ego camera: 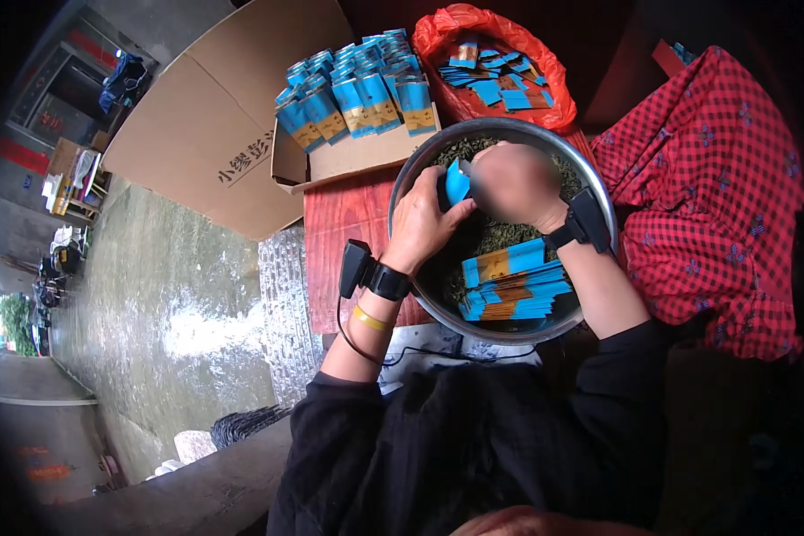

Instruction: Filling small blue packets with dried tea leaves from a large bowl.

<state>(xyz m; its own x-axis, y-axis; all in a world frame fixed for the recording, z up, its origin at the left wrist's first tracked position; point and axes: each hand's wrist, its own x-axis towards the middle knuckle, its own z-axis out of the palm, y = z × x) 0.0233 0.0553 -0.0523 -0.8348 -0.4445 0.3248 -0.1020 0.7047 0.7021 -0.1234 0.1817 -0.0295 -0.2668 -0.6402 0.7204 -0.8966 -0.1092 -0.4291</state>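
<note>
Over a round metal basin [610, 231] of dried leaves [509, 234], my left hand [423, 218] grips a small blue packet [457, 182] between thumb and fingers. My right hand [517, 181] is at the packet's right side, partly blurred, so its fingers and anything between them cannot be made out. Flat blue and gold packets [512, 288] lie in a stack in the basin's near part, below my right hand. Upright, filled-looking blue and gold packets [375, 100] stand in rows in a shallow cardboard box [358, 162] beyond my left hand.
A red plastic bag [556, 74] holding more flat blue packets [492, 77] stands behind the basin. The box and basin rest on a reddish wooden surface [348, 234]. A large cardboard sheet [194, 127] is at the left, red checked cloth [710, 201] at the right. A cable [429, 352] runs between my wrists.
</note>
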